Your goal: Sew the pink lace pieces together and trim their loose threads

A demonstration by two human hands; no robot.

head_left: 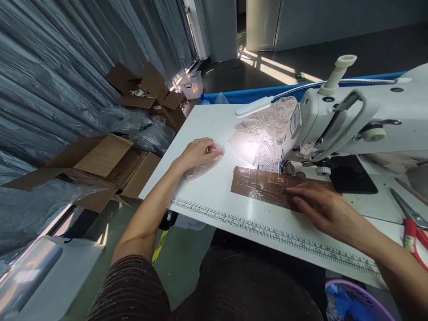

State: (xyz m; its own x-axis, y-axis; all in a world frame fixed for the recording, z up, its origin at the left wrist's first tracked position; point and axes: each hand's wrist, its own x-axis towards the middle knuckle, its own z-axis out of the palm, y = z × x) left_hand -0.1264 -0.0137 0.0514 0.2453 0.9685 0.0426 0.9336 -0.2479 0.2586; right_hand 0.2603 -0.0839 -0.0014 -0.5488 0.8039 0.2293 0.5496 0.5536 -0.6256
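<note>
On the left of the white sewing table, my left hand (198, 154) is closed, thumb and fingers pinched at the edge of a small beige lace piece (202, 170). Part of that lace lies hidden under the palm. My right hand (323, 205) rests with fingers stretched out over the brown tape-covered strip (256, 185) in front of the needle area, holding nothing. Under the lamp's glow, a pale lace cup-shaped piece (256, 147) lies beside the sewing machine head (307, 120). More beige lace (279, 111) is heaped behind it.
A lamp (254, 107) on a bendable neck hangs over the lace. Red-handled scissors (410, 232) lie at the right. A printed ruler (250, 226) runs along the table's front edge. Open cardboard boxes (110, 165) stand on the floor at left; a purple basket (359, 285) sits below.
</note>
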